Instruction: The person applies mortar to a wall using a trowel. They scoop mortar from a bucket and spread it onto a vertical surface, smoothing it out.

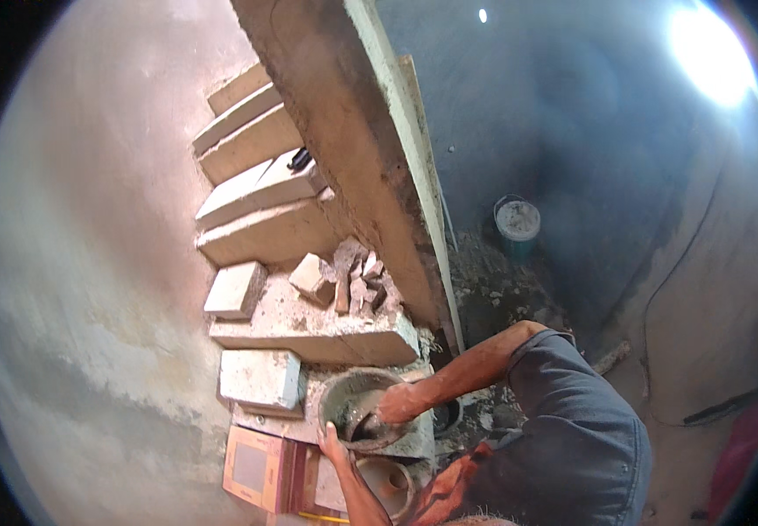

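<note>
A round grey bucket of wet mortar [354, 386] sits on a low concrete step. My left hand [332, 443] is closed on the bucket's lower-left rim, thumb up along the side. My right hand [391, 403] reaches down into the bucket at its right side; its fingers are sunk toward the dark wet contents, and what they hold, if anything, is hidden. Just below, a second round container [389, 473] stands beside a cardboard box [252, 469].
Concrete stairs [269, 219] rise at left beside a thick sloping wall [353, 131]. Pale blocks [256, 377] and broken brick pieces [361, 285] lie on the steps, with a dark object [299, 159] higher up. A lidded bucket [517, 219] stands right; a cable [686, 254] hangs along the wall.
</note>
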